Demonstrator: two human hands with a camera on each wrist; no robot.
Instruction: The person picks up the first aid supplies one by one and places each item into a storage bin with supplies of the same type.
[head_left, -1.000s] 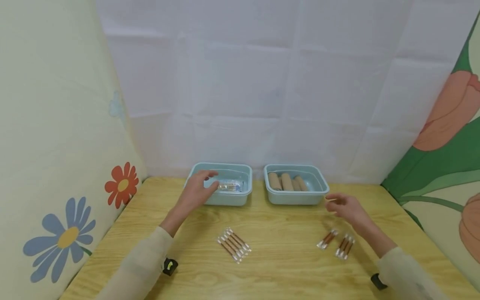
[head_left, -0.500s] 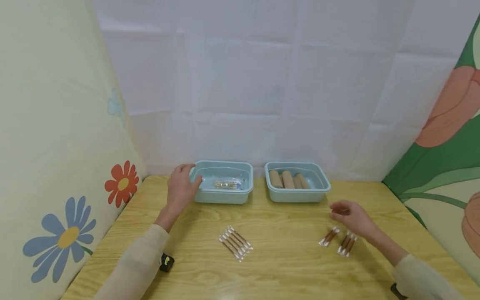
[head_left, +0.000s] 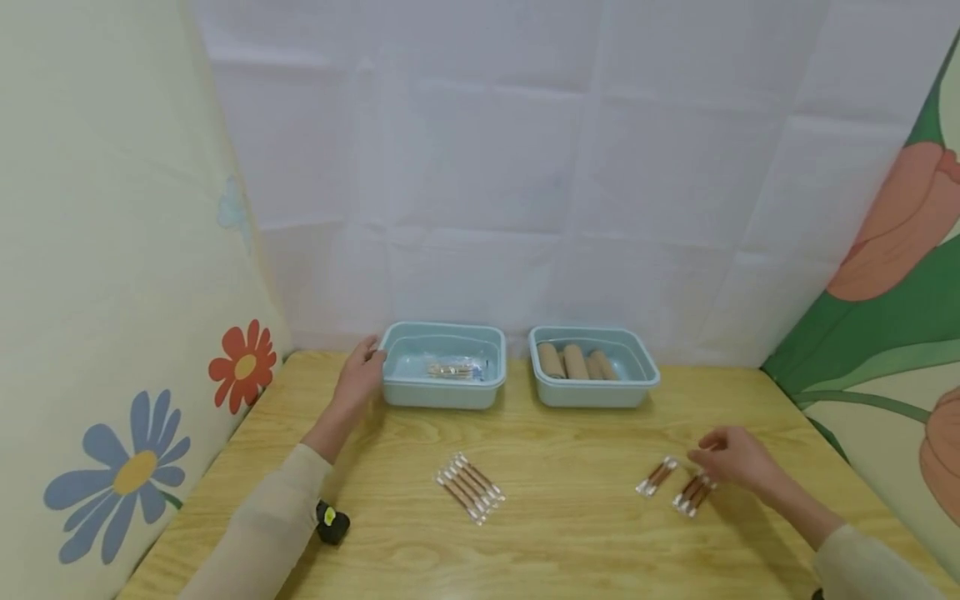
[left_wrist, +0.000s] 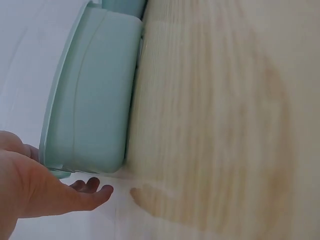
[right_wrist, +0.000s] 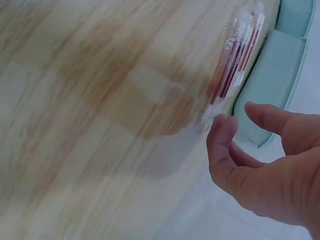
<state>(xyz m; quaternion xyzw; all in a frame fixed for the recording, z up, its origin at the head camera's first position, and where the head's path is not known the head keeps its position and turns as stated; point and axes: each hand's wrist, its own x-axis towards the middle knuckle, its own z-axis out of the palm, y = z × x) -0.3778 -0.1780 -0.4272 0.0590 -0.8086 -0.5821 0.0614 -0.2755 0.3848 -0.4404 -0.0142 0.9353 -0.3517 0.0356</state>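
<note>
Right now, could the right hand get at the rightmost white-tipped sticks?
Likely yes: the right hand looks empty, close by the rightmost sticks, and nothing visible stands between them.

Creased white backdrop (head_left: 480,167), wooden tabletop (head_left: 570,517)

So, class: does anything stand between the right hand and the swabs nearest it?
Nothing visible: the right hand is close by the swabs, with no object between them in the head or right wrist view. Whether they touch is unclear.

2 smooth plastic tubs (head_left: 442,395) (head_left: 596,396), glossy clear-wrapped swabs (head_left: 471,489) (head_left: 657,477), matt rolls (head_left: 576,363), wood-grained tabletop (head_left: 555,542), creased cloth-like backdrop (head_left: 480,167)
</note>
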